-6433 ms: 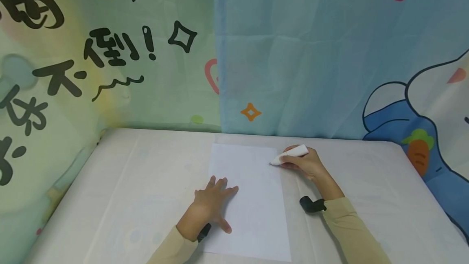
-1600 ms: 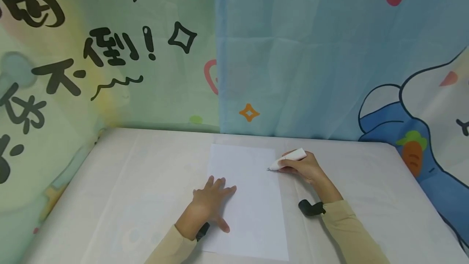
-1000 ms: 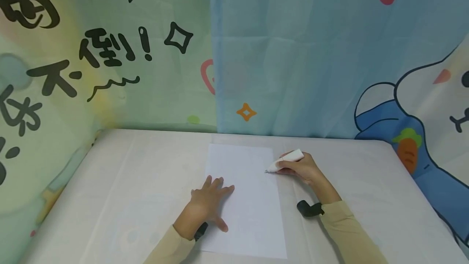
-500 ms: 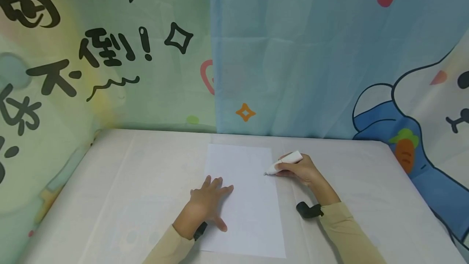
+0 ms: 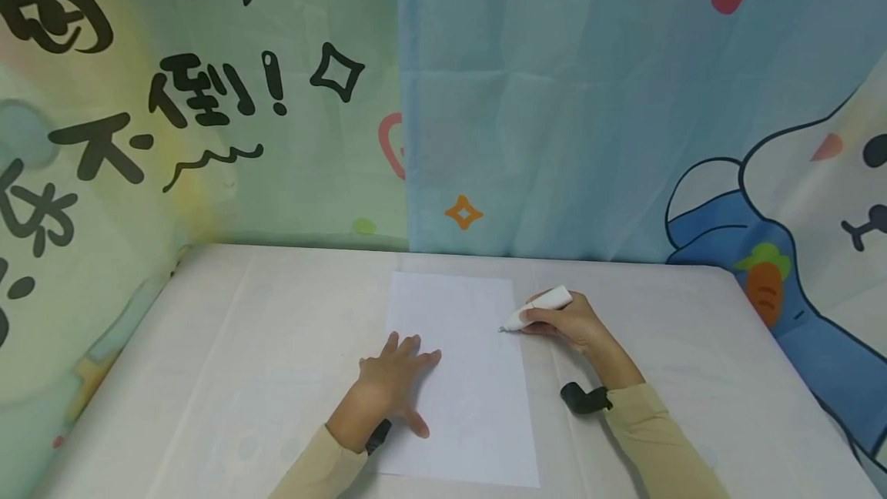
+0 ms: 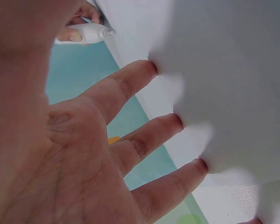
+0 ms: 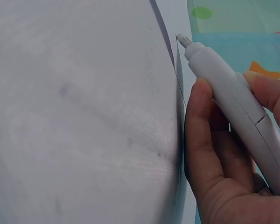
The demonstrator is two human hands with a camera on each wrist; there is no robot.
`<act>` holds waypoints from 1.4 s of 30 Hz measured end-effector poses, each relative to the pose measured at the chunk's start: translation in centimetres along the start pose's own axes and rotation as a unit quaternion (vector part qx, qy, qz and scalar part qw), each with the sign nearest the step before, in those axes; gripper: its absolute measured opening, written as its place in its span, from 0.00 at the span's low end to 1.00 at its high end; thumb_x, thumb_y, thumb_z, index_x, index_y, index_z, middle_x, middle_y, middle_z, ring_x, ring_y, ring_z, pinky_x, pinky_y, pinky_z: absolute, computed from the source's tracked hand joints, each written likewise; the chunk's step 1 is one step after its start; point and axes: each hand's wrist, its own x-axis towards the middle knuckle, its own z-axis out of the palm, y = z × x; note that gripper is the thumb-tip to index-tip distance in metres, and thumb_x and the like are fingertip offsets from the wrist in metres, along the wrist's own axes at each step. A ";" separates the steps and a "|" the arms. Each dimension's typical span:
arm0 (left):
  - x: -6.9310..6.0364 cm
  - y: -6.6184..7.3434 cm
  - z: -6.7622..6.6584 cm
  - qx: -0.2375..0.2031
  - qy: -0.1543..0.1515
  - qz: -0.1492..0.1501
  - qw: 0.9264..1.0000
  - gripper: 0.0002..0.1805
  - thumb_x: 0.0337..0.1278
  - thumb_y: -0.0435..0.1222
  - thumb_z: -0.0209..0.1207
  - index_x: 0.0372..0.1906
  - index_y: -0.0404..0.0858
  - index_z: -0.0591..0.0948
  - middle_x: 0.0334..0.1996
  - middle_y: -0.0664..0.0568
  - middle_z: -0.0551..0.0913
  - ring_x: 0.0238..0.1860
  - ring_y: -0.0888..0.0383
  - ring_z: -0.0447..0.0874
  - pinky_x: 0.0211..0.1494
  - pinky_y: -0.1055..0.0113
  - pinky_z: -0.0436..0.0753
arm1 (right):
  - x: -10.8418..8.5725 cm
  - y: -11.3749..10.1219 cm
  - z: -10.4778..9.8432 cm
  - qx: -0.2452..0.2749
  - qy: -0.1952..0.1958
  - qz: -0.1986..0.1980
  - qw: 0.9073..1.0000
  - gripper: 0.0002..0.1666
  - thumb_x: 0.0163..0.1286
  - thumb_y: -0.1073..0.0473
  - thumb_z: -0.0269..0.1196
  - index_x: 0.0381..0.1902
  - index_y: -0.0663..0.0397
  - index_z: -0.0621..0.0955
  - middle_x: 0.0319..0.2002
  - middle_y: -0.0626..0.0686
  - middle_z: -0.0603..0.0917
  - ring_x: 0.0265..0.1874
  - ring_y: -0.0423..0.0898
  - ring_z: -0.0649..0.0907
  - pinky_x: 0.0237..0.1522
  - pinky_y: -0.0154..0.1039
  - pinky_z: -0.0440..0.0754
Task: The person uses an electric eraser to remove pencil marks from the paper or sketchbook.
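Observation:
A sheet of white paper lies on the table. My left hand rests on its left side with fingers spread; in the left wrist view the fingertips touch the sheet. My right hand grips a white pen-shaped cutter, pinched between thumb and fingers. Its narrow metal tip is at the paper near the upper right edge. A thin dark slit-like line runs beside the tip in the right wrist view. The cutter also shows in the left wrist view.
A white cloth covers the table, around the paper. Printed curtains hang behind the table and at its left. A black wrist-worn device sits by the right cuff, another by the left.
Over the last several seconds my right hand has drawn the cutter a short way towards me along the paper's right side. My left hand has stayed put. The head view has shifted slightly.

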 end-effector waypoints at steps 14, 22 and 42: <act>0.1 -0.1 0.1 0.000 -0.007 -0.001 1.000 0.59 0.18 0.57 0.80 0.70 0.54 0.68 0.72 0.48 0.62 0.74 0.40 0.56 0.54 0.34 0.77 | 0.3 0.0 0.1 0.008 0.009 0.011 1.000 0.13 0.54 0.77 0.67 0.39 0.72 0.79 0.31 0.51 0.83 0.32 0.44 0.87 0.37 0.39 0.87; 0.1 0.0 0.1 0.004 -0.015 -0.005 1.000 0.59 0.20 0.57 0.80 0.71 0.54 0.68 0.73 0.48 0.61 0.74 0.41 0.55 0.55 0.34 0.77 | -0.2 -0.1 0.1 0.010 -0.002 0.012 1.000 0.10 0.56 0.78 0.65 0.35 0.66 0.80 0.30 0.51 0.83 0.32 0.46 0.87 0.38 0.39 0.87; 0.0 0.1 -0.1 -0.012 -0.020 -0.010 1.000 0.59 0.20 0.55 0.80 0.71 0.53 0.68 0.73 0.48 0.61 0.75 0.40 0.54 0.56 0.33 0.74 | -0.9 0.2 0.0 0.006 -0.019 0.014 1.000 0.11 0.56 0.80 0.64 0.33 0.63 0.81 0.32 0.53 0.82 0.33 0.46 0.86 0.39 0.40 0.87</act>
